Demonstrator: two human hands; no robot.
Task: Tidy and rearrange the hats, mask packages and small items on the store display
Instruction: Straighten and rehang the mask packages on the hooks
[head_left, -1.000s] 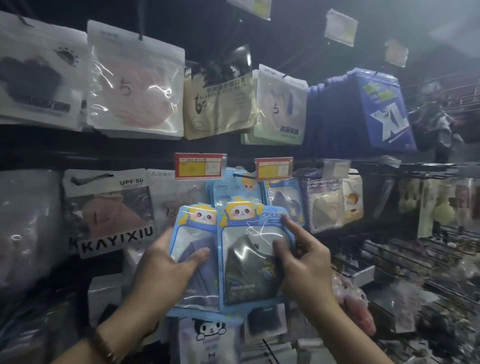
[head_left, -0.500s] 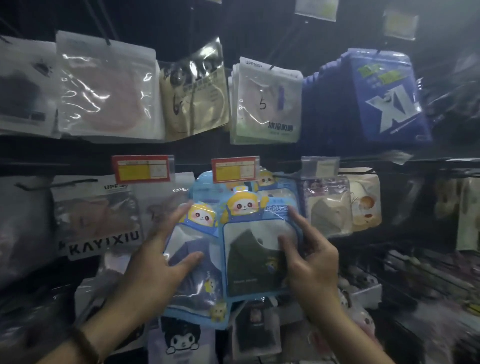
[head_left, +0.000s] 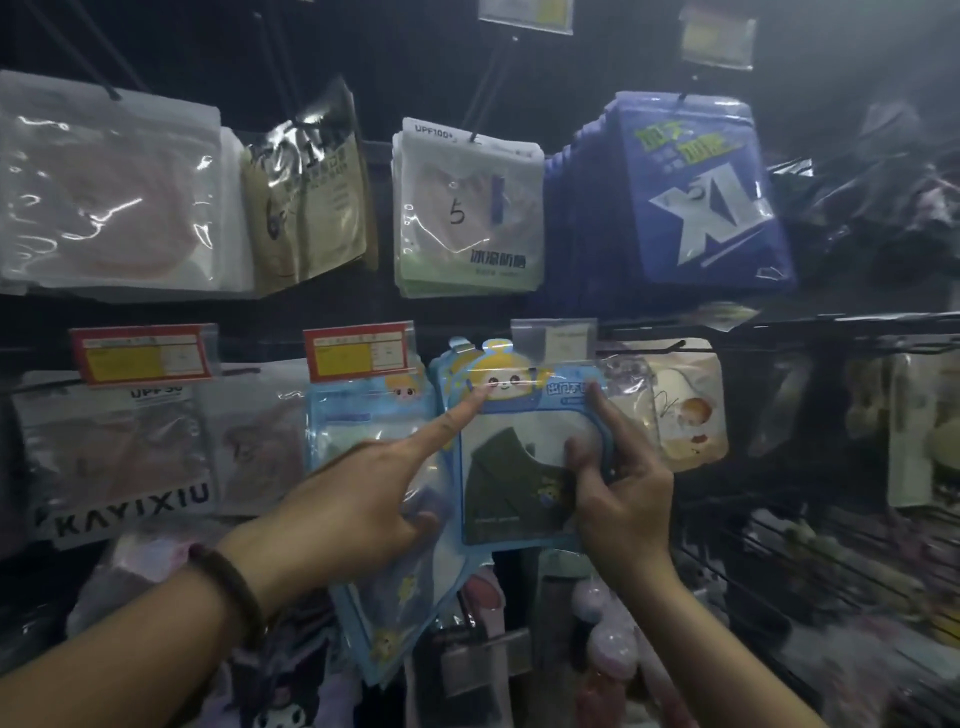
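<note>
A blue cartoon mask package with a dark green mask (head_left: 511, 467) is held upright against the middle row of hooks. My right hand (head_left: 623, 499) grips its right edge, thumb on the clear window and index finger lying up along the side. My left hand (head_left: 353, 504) stretches its index finger onto the yellow cartoon face at the package's top. Under that hand a second blue package with a purple mask (head_left: 400, 597) hangs tilted, with the thumb on its front. More blue packages (head_left: 363, 415) of the same kind hang behind.
The upper row holds a clear pink-mask pack (head_left: 104, 192), a beige pack (head_left: 306, 192), a white-green pack marked 5 (head_left: 467, 208) and blue XL packs (head_left: 691, 192). Red-yellow price tags (head_left: 358, 351), a KAYIXIU pack (head_left: 119, 457) and wire racks (head_left: 805, 545) surround my hands.
My right hand has raised the green-mask package up toward the hook row. My left index finger has stretched out onto its top, and the purple-mask package has dropped lower and tilted.
</note>
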